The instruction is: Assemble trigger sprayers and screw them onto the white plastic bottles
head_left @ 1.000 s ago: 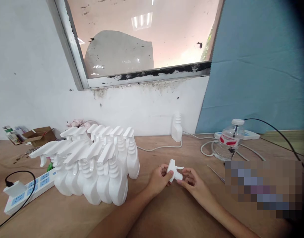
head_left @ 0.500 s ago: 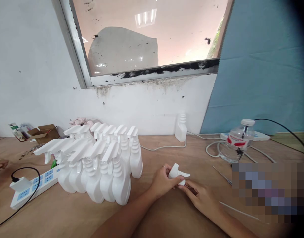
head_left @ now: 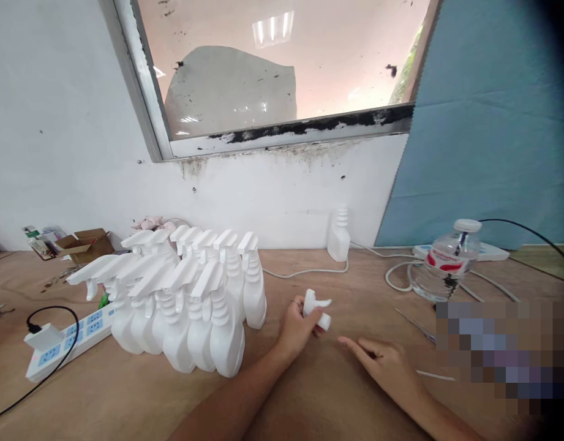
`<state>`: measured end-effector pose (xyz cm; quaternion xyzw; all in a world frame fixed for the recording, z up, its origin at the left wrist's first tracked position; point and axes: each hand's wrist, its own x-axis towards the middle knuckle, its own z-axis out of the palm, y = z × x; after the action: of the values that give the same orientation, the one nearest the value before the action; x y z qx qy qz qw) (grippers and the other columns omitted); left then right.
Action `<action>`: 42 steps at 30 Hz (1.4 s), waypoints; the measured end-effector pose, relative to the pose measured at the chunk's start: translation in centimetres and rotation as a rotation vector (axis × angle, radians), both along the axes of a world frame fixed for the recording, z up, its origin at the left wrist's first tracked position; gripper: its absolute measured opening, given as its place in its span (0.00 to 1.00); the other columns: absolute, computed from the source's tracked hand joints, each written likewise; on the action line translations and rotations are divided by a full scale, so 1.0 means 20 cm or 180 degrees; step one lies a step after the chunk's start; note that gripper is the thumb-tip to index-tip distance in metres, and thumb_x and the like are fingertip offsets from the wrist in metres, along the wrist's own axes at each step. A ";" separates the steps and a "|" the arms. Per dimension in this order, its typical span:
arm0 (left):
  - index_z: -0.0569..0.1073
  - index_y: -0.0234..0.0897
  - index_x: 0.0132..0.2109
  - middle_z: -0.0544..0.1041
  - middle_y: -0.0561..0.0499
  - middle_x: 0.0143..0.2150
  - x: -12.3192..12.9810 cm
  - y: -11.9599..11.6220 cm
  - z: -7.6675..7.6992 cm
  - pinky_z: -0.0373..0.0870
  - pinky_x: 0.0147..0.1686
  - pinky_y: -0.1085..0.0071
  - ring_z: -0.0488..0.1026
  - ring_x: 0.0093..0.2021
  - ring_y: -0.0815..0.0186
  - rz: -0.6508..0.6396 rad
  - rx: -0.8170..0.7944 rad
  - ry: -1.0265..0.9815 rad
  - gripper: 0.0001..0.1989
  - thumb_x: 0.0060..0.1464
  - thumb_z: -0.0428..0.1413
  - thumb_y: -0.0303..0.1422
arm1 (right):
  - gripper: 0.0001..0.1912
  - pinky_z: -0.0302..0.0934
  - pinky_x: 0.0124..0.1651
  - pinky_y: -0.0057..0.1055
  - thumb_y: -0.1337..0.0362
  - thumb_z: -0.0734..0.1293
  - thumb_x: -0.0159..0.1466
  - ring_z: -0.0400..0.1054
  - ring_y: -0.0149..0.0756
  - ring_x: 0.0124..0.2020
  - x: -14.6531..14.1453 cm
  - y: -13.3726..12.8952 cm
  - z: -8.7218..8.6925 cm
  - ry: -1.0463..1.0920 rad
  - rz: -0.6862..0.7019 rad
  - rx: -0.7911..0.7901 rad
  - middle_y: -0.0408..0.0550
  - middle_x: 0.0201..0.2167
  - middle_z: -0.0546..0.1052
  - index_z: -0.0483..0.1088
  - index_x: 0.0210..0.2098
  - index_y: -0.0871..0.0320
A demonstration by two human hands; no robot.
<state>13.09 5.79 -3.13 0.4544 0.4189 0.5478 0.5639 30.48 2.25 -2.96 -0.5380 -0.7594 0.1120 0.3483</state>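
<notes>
My left hand [head_left: 294,327] holds a white trigger sprayer head [head_left: 311,303] between thumb and fingers, its lever pointing right. To the right, a short gap away, my right hand [head_left: 385,364] has its thumb stretched toward the sprayer head and its fingers curled. A thin white tube [head_left: 435,375] sticks out behind this hand near the wrist; the hand hides the rest, and the tube seems to be in its grip. On the left stand several white spray bottles [head_left: 226,343] with trigger heads on. One white bottle [head_left: 339,242] without a head stands by the wall.
A clear water bottle [head_left: 447,260] stands at the right beside looped grey cable [head_left: 394,285]. A thin pointed tool [head_left: 414,324] lies in front of it. At the far left are a power strip [head_left: 82,340] with a black cord and a small cardboard box [head_left: 86,248].
The two hands have drawn apart: my left hand moved slightly left with the sprayer head, and my right hand moved slightly right. The thin tube's visible part is now shorter and flatter.
</notes>
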 end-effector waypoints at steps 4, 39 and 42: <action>0.60 0.38 0.36 0.70 0.56 0.24 -0.01 0.03 0.01 0.61 0.16 0.77 0.67 0.19 0.71 0.0085 -0.0030 -0.0250 0.28 0.40 0.60 0.54 | 0.25 0.57 0.23 0.29 0.45 0.56 0.62 0.64 0.35 0.20 0.12 0.11 0.00 0.0029 -0.0360 -0.0213 0.42 0.16 0.67 0.61 0.18 0.55; 0.61 0.36 0.28 0.69 0.53 0.19 -0.05 -0.01 0.10 0.54 0.12 0.77 0.64 0.14 0.72 0.0388 -0.0341 -0.0991 0.18 0.44 0.57 0.46 | 0.17 0.58 0.28 0.36 0.62 0.53 0.67 0.73 0.49 0.33 0.51 0.28 0.14 -0.1292 -0.1309 0.0827 0.59 0.36 0.78 0.65 0.50 0.59; 0.61 0.36 0.27 0.69 0.54 0.18 -0.05 -0.02 0.10 0.53 0.11 0.78 0.63 0.13 0.72 0.0361 -0.0321 -0.0985 0.18 0.44 0.56 0.46 | 0.15 0.61 0.37 0.36 0.61 0.56 0.65 0.72 0.45 0.39 0.48 0.22 0.22 -0.0288 -0.0958 0.1177 0.57 0.42 0.76 0.69 0.46 0.56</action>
<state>12.16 5.49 -1.15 0.3114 0.3790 0.6204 0.6120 40.16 6.57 1.34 -0.5767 -0.6931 -0.1063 0.4192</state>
